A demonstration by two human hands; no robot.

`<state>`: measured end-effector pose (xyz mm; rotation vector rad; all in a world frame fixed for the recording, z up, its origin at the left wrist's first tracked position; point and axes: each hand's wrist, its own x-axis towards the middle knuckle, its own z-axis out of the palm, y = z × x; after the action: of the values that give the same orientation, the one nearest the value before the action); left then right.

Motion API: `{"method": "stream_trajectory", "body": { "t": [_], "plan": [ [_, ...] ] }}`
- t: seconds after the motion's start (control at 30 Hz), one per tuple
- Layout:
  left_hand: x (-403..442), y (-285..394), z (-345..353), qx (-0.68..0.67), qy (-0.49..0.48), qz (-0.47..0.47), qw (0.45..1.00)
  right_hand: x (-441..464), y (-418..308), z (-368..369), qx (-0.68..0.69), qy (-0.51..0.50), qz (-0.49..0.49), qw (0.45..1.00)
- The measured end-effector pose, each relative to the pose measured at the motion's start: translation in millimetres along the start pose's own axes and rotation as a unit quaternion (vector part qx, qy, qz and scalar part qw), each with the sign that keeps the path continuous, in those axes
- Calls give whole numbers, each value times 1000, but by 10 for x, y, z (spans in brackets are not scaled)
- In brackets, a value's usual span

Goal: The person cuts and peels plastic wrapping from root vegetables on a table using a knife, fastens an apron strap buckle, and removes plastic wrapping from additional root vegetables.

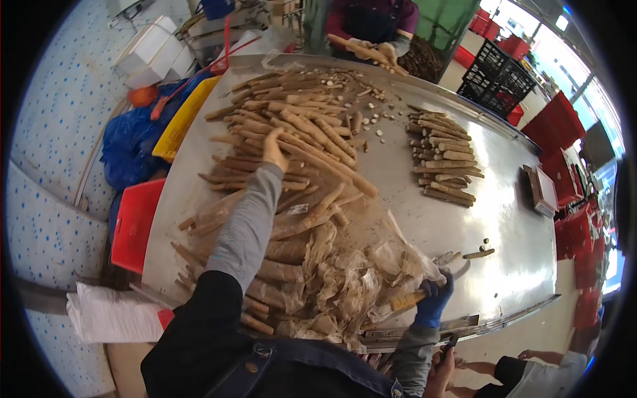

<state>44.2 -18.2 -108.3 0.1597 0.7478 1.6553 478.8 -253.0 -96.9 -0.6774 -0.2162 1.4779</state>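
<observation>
My left hand (274, 151), bare, is closed around the upper end of a long brown root (332, 164) that looks like a yam. The root lies slantwise over a large pile of similar roots (285, 99). My right hand (434, 302), in a blue glove, grips a knife whose yellow-wrapped handle (406, 301) points left; a curved grey blade (462, 268) shows past the glove. Crumpled clear plastic (358, 272) spreads over the near roots and reaches up to the glove. Short root pieces (479, 253) lie just beyond the blade.
A stack of cut roots (446, 156) sits on the right of the metal table (504, 199). Across the table a person holds a long root (368, 52). Red crate (136, 222) and yellow crate (187, 119) flank the left edge. Another person stands at lower right.
</observation>
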Motion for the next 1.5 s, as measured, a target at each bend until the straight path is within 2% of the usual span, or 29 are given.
{"method": "stream_trajectory", "body": {
  "t": [0.07,0.1,0.17,0.2,0.23,0.3,0.33,0.4,0.43,0.47,0.53,0.67,0.7,0.8,0.87,0.93,0.97,1.07,1.1,1.17,1.23,1.27,1.3,1.33,1.37,1.4,1.43,1.47,1.5],
  "plan": [
    [276,74,-52,86,11,55,995,156,21,-466,-131,20,-74,988],
    [276,152,30,164,86,11,983,284,182,-481,-270,174,-98,942],
    [292,292,198,162,95,-13,982,552,324,-706,-361,107,-44,925],
    [319,367,174,199,71,-12,977,643,382,-659,-447,138,36,883],
    [305,444,125,236,49,-11,970,750,511,-750,-588,138,8,797],
    [269,586,-82,262,24,-22,965,734,602,-834,-661,93,-136,732],
    [211,691,-237,268,-11,-28,963,678,540,-738,-607,105,-66,785],
    [62,852,-513,337,1,-17,941,604,490,-550,-615,139,-38,775],
    [-18,913,-627,343,-20,-21,939,638,493,-683,-694,107,-109,703],
    [-119,958,-699,349,-44,-25,936,635,468,-688,-696,101,-106,703],
    [-249,951,-758,358,-16,4,934,636,440,-699,-790,79,-157,587],
    [-536,1016,-962,426,5,54,903,548,442,-486,-705,90,-263,652],
    [-595,1049,-1121,468,12,67,881,539,432,-504,-650,94,-237,716],
    [-622,967,-2154,760,105,122,630,280,414,-65,-551,131,-76,821],
    [-1094,933,-2156,918,84,-31,387,317,537,-238,-565,99,-94,814],
    [-1122,907,-2144,920,61,-72,381,360,762,-342,-566,52,-82,819],
    [-1131,908,-2151,918,43,-115,377,135,859,172,-538,53,-37,840],
    [-985,990,-2385,904,-29,-78,419,126,1186,241,-562,-64,-4,824],
    [-973,1017,-2260,903,-33,-78,421,54,1227,432,-556,-42,46,829],
    [-1093,1232,-1793,927,-115,-74,349,75,1262,500,-586,-64,38,807],
    [-1071,1422,-1555,917,-167,-59,357,196,1318,323,-569,-57,50,819],
    [-1105,1450,-1419,923,-155,-45,350,348,1332,159,-603,-69,56,793],
    [-1159,1463,-1304,890,-163,-40,423,515,1407,-115,-659,-110,-29,743],
    [-1118,1516,-1251,862,-189,-87,463,586,1420,-195,-746,-126,-73,650],
    [-1050,1527,-1481,841,-186,15,508,611,1411,-181,-861,-122,-123,478],
    [-1132,1644,-1379,826,-164,41,539,578,1412,-199,-845,-137,-179,484],
    [-1204,1794,-1381,840,-147,91,514,538,1463,14,-816,-156,-223,510],
    [-1420,1978,-1220,857,-127,28,499,390,1467,270,-786,-168,-261,535],
    [-1677,2136,-1013,868,-111,-37,482,252,1547,474,-728,-171,-167,643]
  ]
}}
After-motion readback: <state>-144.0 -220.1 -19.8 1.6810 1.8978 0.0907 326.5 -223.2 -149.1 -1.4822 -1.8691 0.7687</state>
